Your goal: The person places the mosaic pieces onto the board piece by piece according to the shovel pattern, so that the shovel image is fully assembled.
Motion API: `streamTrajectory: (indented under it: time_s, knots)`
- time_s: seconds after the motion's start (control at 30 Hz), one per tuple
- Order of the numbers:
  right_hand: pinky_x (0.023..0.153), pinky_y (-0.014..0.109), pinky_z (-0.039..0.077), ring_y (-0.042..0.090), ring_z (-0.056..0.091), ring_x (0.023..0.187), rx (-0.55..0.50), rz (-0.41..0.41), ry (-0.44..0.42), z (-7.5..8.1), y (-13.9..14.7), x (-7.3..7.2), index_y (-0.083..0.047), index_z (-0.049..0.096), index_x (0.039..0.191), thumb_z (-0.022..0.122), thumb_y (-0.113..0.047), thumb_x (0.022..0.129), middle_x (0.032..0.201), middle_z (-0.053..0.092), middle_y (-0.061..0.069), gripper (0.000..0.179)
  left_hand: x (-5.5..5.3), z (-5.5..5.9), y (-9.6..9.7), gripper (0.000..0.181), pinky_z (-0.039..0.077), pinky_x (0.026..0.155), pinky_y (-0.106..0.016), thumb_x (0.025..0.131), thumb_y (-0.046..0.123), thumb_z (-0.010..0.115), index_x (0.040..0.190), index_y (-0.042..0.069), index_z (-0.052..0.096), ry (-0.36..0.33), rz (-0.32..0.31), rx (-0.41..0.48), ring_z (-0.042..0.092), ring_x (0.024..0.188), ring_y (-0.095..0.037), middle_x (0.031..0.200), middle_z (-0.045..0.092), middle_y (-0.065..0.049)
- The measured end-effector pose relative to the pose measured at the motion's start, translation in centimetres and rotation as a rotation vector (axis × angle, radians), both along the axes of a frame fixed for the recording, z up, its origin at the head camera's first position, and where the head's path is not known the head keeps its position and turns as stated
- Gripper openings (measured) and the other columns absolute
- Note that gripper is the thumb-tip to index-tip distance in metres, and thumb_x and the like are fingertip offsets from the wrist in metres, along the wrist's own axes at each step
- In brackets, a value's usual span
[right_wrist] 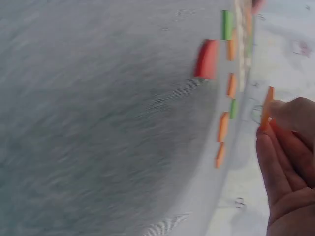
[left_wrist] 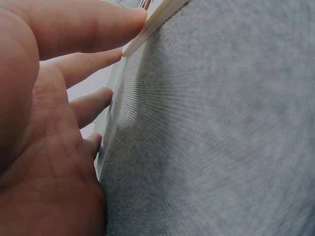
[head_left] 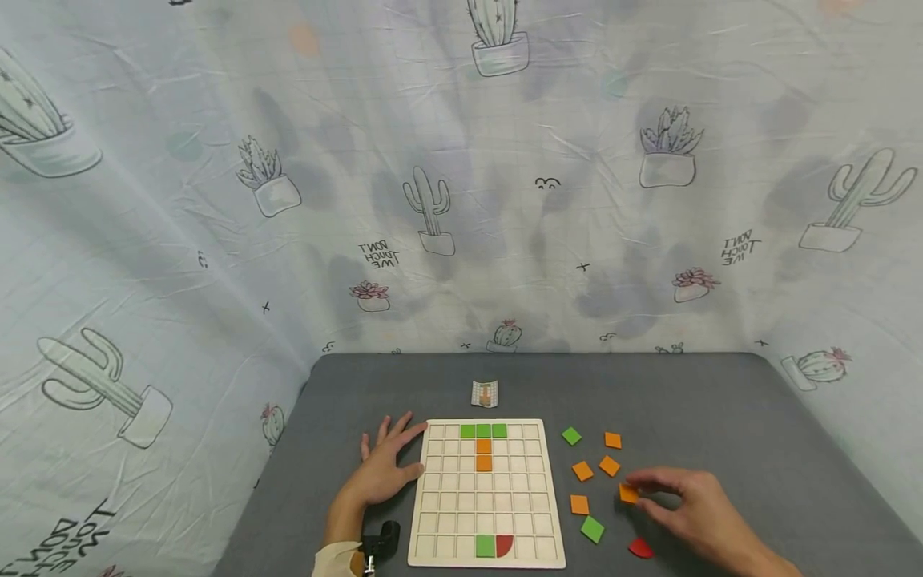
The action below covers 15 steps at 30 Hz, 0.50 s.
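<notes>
A pale wooden grid board (head_left: 447,503) lies on the grey table. Along its top row sit three green square tiles (head_left: 483,431), with two orange tiles (head_left: 484,455) in a column below the middle one. Its bottom row carries a green tile (head_left: 485,546) beside a red quarter-round tile (head_left: 504,546). My left hand (head_left: 385,469) rests at the board's left side, thumb and index fingertip against the edge, fingers extended. To the right of the board, my right hand (head_left: 688,505) pinches an orange square tile (right_wrist: 267,107) between thumb and fingers, raised off the table in the right wrist view.
Right of the board lie several loose orange tiles (head_left: 582,471), a green tile (head_left: 572,436), another green tile (head_left: 592,529) and a red rounded piece (head_left: 641,547). A small printed card (head_left: 485,393) lies beyond the board. A cactus-patterned cloth (head_left: 461,200) hangs behind the table.
</notes>
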State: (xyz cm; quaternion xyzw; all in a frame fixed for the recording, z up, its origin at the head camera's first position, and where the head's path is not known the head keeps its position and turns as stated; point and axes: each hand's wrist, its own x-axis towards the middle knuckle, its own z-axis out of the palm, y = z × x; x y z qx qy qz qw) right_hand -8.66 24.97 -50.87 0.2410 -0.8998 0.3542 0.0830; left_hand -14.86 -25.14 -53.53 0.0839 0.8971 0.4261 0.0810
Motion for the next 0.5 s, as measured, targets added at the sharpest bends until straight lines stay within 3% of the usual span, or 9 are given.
streamTrajectory:
  time_s: [0.2,0.5]
  knots:
    - [0.074,0.03,0.067,0.001,0.077,0.093,0.017,0.052,0.037,1.1,-1.0,0.3,-0.018,0.084,0.111,0.094,-0.001,0.079,0.105,0.084,-0.004,0.038,0.0,-0.1,0.0,0.071,-0.017,0.122,-0.08,0.093,0.009,0.08,0.16,0.017,0.059,0.002,0.006,-0.018,0.001,0.168,-0.055,0.179,0.03,-0.022]
    - [0.072,0.028,0.065,0.005,0.078,0.089,0.043,0.094,0.162,2.8,-3.6,0.1,-0.023,0.083,0.11,0.095,0.001,0.076,0.103,0.083,-0.011,0.043,0.1,-0.2,-0.1,0.071,-0.017,0.122,-0.081,0.093,0.008,0.08,0.16,0.013,0.058,0.012,-0.01,-0.015,0.001,0.168,-0.056,0.179,0.029,-0.024]
